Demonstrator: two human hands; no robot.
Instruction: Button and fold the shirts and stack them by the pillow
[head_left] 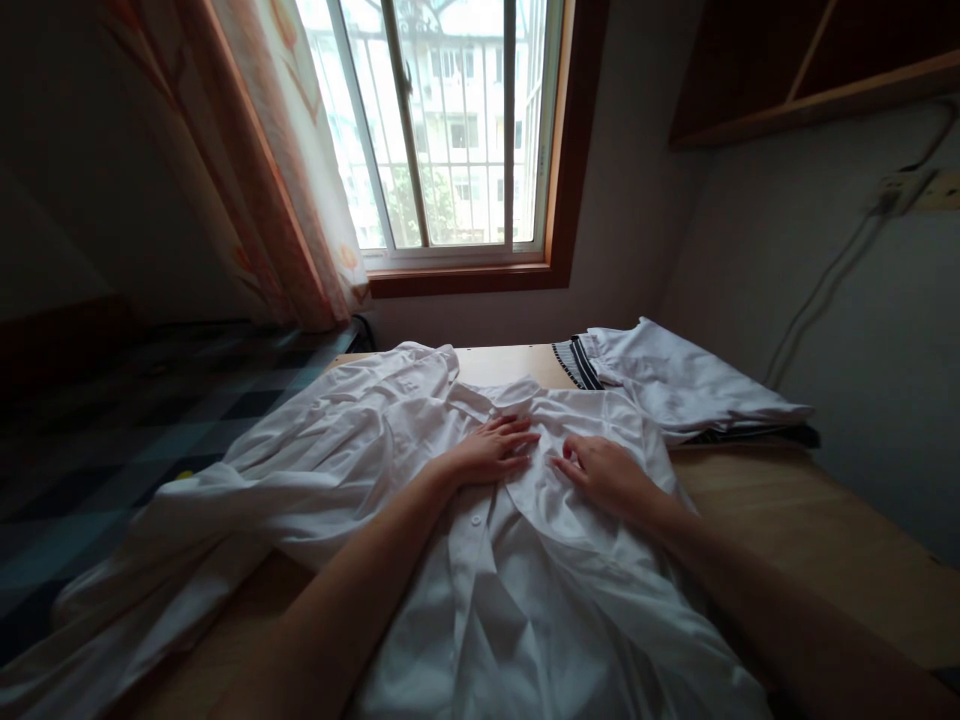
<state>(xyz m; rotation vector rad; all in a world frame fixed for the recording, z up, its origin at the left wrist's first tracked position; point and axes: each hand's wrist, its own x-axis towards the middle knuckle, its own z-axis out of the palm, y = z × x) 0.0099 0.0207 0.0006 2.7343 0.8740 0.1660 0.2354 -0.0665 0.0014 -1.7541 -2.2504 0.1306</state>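
A white button-up shirt [487, 580] lies spread front up, its collar at the far end and its button placket running toward me. My left hand [491, 452] rests flat on the upper front near the collar, fingers stretched out. To its right, my right hand [606, 474] touches the other side of the shirt front. Its fingers are loosely bent, with a gap between thumb and index finger. Rumpled white cloth [330, 450] spreads to the left, with a long sleeve-like part hanging over the near left; I cannot tell whether it belongs to the same shirt.
Under the shirt is a light wooden table [795, 530]. Folded white and dark striped clothes [675, 375] are stacked at its back right. A dark checked bedspread [67, 430] is at left. Behind stand a barred window [450, 130] and a curtain [262, 170]; a cable [817, 285] hangs at right.
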